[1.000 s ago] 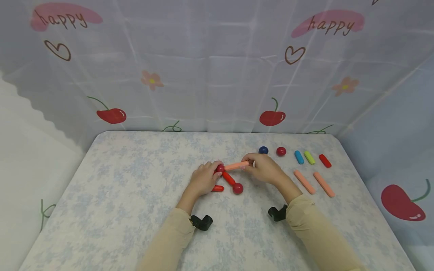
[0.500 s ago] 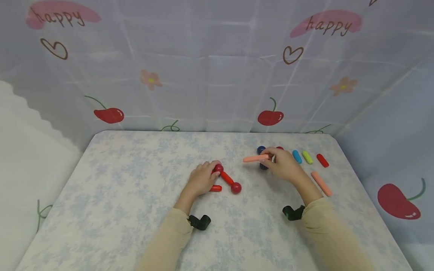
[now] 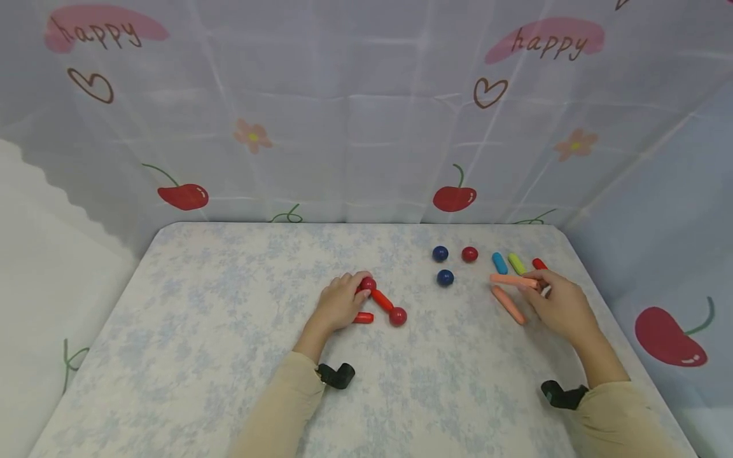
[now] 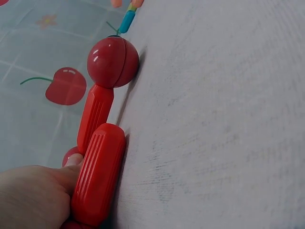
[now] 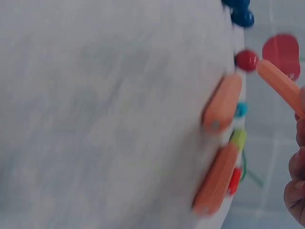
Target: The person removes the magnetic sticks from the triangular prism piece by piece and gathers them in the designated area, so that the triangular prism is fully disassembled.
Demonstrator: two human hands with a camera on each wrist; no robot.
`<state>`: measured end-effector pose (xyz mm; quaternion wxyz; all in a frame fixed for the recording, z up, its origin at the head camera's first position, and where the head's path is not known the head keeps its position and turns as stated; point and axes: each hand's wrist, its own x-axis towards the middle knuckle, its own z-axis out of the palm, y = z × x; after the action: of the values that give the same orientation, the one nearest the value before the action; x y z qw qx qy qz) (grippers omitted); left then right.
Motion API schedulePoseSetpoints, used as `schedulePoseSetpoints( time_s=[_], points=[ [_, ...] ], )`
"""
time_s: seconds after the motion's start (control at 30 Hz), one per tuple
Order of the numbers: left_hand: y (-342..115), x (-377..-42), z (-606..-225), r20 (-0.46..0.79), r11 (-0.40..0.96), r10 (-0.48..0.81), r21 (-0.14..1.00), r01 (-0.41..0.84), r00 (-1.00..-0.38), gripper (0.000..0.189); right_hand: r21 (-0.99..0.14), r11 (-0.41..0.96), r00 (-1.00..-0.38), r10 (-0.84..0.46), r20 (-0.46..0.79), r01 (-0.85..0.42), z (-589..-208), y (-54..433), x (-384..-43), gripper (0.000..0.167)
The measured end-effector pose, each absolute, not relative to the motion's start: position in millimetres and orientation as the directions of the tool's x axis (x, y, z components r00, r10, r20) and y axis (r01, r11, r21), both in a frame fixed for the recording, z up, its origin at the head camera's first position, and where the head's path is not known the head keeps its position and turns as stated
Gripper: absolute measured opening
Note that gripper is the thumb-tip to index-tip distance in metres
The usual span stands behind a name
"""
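My left hand (image 3: 339, 303) grips a red ball (image 3: 368, 284) at the table's middle. From that ball a red rod (image 3: 382, 301) runs to a second red ball (image 3: 397, 316), joined end to end. Another red rod (image 4: 99, 176) sticks out beside the hand, its far end on a red ball mostly hidden in the left wrist view. Over the right side, my right hand (image 3: 564, 308) pinches one end of a long orange stick (image 3: 511, 280). Below it lies an orange stick (image 5: 223, 102), and another orange stick (image 5: 216, 181), hidden by the hand in the head view.
Two blue balls (image 3: 445, 278) and a loose red ball (image 3: 469, 254) lie at the back right. Beside them are short blue (image 3: 499, 263), yellow-green (image 3: 516, 263) and red (image 3: 539, 264) rods. A printed curtain (image 3: 343, 127) stands behind the table.
My right hand has moved to the right, carrying the orange stick away from the red ball it was held against. The left hand keeps its place on the joined red pieces.
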<state>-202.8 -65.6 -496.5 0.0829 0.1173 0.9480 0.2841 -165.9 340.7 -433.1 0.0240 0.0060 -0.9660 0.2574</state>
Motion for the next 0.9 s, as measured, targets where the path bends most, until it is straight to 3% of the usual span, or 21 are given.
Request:
schedulePoseSetpoints(
  time_s=[0.27, 0.5, 0.9],
  points=[
    [-65.7, -202.2, -498.4, -0.075, 0.808, 0.268, 0.560, 0.182, -0.960, 0.036, -0.444, 0.885, -0.983, 0.178, 0.035, 0.144, -449.9, 395.4, -144.7, 0.047],
    [-65.9, -202.5, -500.0, -0.078, 0.808, 0.267, 0.562, 0.179, -0.961, 0.037, -0.384, 0.900, -0.971, 0.236, 0.027, 0.208, -457.3, 414.1, -135.7, 0.047],
    [-67.4, -202.1, -499.5, -0.076, 0.801, 0.261, 0.574, 0.172, -0.962, 0.039, -0.301, 0.899, -0.942, 0.267, -0.202, 0.319, -458.0, 423.9, -134.4, 0.059]
  ],
)
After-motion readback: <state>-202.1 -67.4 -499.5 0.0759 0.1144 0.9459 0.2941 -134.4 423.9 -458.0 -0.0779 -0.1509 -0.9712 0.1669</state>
